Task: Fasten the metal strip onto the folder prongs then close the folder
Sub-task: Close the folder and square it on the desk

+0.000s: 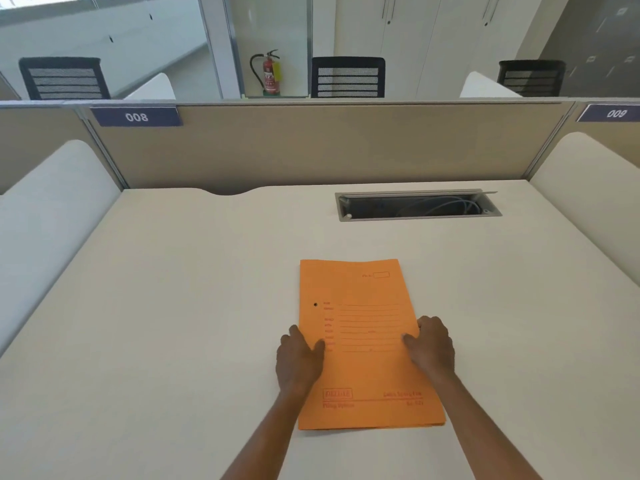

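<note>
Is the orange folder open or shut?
Shut: the folder lies flat on the desk, printed cover up, both hands resting on it.

Folder point(363, 306) lying closed and flat on the desk point(173, 306), near its front edge and slightly right of centre. Left hand point(299, 358) on the folder's left edge; right hand point(433, 344) on its right edge, thumb on the cover. Cable tray point(417, 205) recessed in the desk behind the folder, toward the right, with cables inside. Partition point(311, 147) standing along the desk's far edge; side panels at left and right. Behind the partition, three chairs in a row, a fire extinguisher point(270, 72) between the left and middle ones.
</note>
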A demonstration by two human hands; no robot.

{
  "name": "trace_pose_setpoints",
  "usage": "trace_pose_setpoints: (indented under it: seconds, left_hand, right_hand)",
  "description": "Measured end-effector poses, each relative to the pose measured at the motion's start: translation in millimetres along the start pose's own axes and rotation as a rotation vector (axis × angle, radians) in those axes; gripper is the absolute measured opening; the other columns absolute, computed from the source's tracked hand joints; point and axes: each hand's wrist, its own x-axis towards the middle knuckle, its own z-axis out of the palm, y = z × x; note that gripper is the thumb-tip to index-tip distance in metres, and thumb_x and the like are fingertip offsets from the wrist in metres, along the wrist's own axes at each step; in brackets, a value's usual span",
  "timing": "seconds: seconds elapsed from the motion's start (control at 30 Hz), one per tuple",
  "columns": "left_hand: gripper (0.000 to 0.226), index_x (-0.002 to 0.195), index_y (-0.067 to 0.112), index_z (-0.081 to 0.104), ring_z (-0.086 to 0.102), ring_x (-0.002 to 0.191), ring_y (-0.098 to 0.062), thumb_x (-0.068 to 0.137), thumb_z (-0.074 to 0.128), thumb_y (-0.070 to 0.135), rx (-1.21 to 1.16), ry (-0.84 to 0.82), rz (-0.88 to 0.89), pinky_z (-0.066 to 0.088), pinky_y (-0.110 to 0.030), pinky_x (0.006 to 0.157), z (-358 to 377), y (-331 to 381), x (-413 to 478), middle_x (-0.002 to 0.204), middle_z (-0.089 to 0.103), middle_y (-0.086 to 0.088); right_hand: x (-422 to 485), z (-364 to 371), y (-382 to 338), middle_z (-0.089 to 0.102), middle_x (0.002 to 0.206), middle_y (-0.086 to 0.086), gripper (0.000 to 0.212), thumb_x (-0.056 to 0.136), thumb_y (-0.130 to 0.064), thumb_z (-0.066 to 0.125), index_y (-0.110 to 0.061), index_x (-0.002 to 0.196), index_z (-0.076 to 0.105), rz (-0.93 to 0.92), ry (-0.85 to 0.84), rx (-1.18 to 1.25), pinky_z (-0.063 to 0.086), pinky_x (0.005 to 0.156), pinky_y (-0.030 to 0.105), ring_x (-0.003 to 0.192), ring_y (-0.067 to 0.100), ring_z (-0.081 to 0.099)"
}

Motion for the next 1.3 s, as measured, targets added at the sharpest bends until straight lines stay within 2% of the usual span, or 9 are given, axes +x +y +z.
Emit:
trace_pose_setpoints:
  seconds: [0.17, 0.23, 0.33, 0.47, 0.63, 0.77, 0.93, 1.07, 1.3]
  left_hand:
    - [0.017, 0.111, 0.011, 0.063, 0.067, 0.089, -0.022, 0.096, 0.055, 0.016, -0.447, 0.002, -0.075, 0.057, -0.041, 0.082, -4, 0, 17, 0.105, 0.070, -0.007]
    - [0.016, 0.109, 0.012, 0.065, 0.071, 0.084, -0.022, 0.097, 0.055, 0.011, -0.614, -0.014, -0.086, 0.060, -0.040, 0.075, -7, -1, 19, 0.098, 0.072, -0.004]
    - [0.013, 0.102, 0.016, 0.068, 0.075, 0.077, -0.022, 0.096, 0.059, 0.011, -0.807, -0.048, -0.078, 0.062, -0.037, 0.065, -14, -5, 19, 0.091, 0.077, -0.004]
    - [0.013, 0.105, 0.012, 0.070, 0.074, 0.088, -0.032, 0.094, 0.063, 0.010, -0.980, -0.092, -0.054, 0.060, -0.051, 0.079, -33, -9, 22, 0.096, 0.078, -0.009]
    - [0.017, 0.108, 0.008, 0.070, 0.069, 0.098, -0.042, 0.092, 0.065, 0.009, -1.040, -0.085, 0.021, 0.055, -0.058, 0.087, -70, -5, 39, 0.103, 0.075, -0.018]
    - [0.017, 0.108, 0.008, 0.070, 0.070, 0.095, -0.041, 0.093, 0.064, 0.011, -1.053, -0.079, 0.044, 0.057, -0.056, 0.084, -86, -2, 45, 0.103, 0.075, -0.018]
    - [0.021, 0.110, 0.007, 0.070, 0.072, 0.090, -0.037, 0.091, 0.068, 0.014, -1.100, -0.056, 0.026, 0.060, -0.047, 0.074, -87, -12, 42, 0.101, 0.076, -0.017]
    - [0.020, 0.111, 0.009, 0.069, 0.072, 0.092, -0.038, 0.092, 0.065, 0.013, -1.122, -0.082, 0.007, 0.060, -0.049, 0.075, -90, -16, 42, 0.103, 0.075, -0.017]
    - [0.017, 0.107, 0.005, 0.071, 0.074, 0.082, -0.035, 0.094, 0.059, 0.004, -1.122, -0.097, -0.054, 0.061, -0.040, 0.060, -105, -23, 46, 0.097, 0.076, -0.018]
  right_hand:
    - [4, 2, 0, 0.056, 0.109, 0.007, 0.026, 0.088, -0.029, 0.065, -0.007, 0.100, 0.058, 0.027, 0.001, -0.030, 0.046, 0.073, 0.034, 0.099, 0.028, 0.059]
    - [6, 1, 1, 0.054, 0.106, 0.005, 0.028, 0.087, -0.031, 0.067, -0.008, 0.099, 0.060, 0.028, -0.004, 0.011, 0.046, 0.072, 0.033, 0.097, 0.026, 0.059]
    - [10, -3, 3, 0.060, 0.098, 0.003, 0.025, 0.087, -0.034, 0.069, -0.010, 0.095, 0.064, -0.011, -0.002, 0.205, 0.047, 0.072, 0.032, 0.091, 0.024, 0.061]
    - [15, -14, -5, 0.075, 0.086, 0.009, 0.020, 0.092, -0.027, 0.065, -0.010, 0.084, 0.073, -0.021, -0.153, 0.665, 0.057, 0.078, 0.047, 0.084, 0.028, 0.071]
    - [20, -32, -34, 0.075, 0.085, 0.020, 0.021, 0.093, -0.021, 0.064, -0.006, 0.083, 0.075, -0.097, -0.159, 0.822, 0.056, 0.073, 0.045, 0.073, 0.024, 0.068]
    - [20, -38, -56, 0.077, 0.085, 0.011, 0.019, 0.094, -0.018, 0.064, -0.007, 0.084, 0.076, -0.124, -0.151, 0.854, 0.058, 0.072, 0.039, 0.075, 0.024, 0.071]
    - [15, -37, -67, 0.077, 0.088, 0.009, 0.018, 0.094, -0.017, 0.063, -0.007, 0.090, 0.076, -0.147, -0.135, 0.856, 0.060, 0.074, 0.037, 0.080, 0.024, 0.073]
    - [13, -36, -69, 0.077, 0.091, 0.009, 0.018, 0.095, -0.019, 0.063, -0.007, 0.094, 0.076, -0.148, -0.156, 0.855, 0.060, 0.077, 0.040, 0.083, 0.025, 0.073]
    - [12, -33, -74, 0.078, 0.087, 0.008, 0.016, 0.092, -0.018, 0.066, -0.007, 0.089, 0.076, -0.135, -0.213, 0.879, 0.056, 0.066, 0.030, 0.078, 0.022, 0.074]
